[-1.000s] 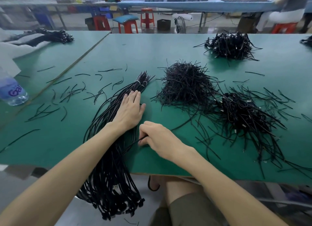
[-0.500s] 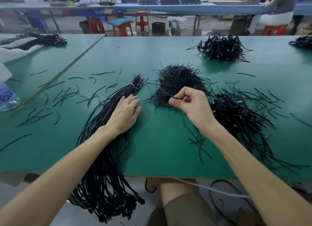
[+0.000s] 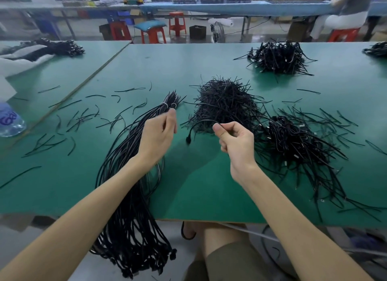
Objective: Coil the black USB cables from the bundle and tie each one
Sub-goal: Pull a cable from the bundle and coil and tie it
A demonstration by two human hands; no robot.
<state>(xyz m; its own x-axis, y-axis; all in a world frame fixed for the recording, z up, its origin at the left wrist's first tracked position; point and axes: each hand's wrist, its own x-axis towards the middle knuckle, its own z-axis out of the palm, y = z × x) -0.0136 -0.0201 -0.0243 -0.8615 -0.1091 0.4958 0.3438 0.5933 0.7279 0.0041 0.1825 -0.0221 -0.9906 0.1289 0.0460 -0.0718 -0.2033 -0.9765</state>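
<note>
My right hand (image 3: pixel 234 142) pinches one cable (image 3: pixel 201 121) above the table (image 3: pixel 188 186); my left hand (image 3: pixel 157 136) hangs loose, empty, over the bundle (image 3: pixel 129 197). Ties (image 3: pixel 226 100) heaped behind, coils (image 3: pixel 293 142) right.

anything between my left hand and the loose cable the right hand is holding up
Nothing visible does: only open air separates the left hand from the cable pinched by the right hand; the bundle lies underneath.

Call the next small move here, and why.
Probably the left hand reaches across to take the dangling connector end of the cable: the right hand pinches that cable just behind it, the left seems empty above the bundle, and no loop is formed yet.
</note>
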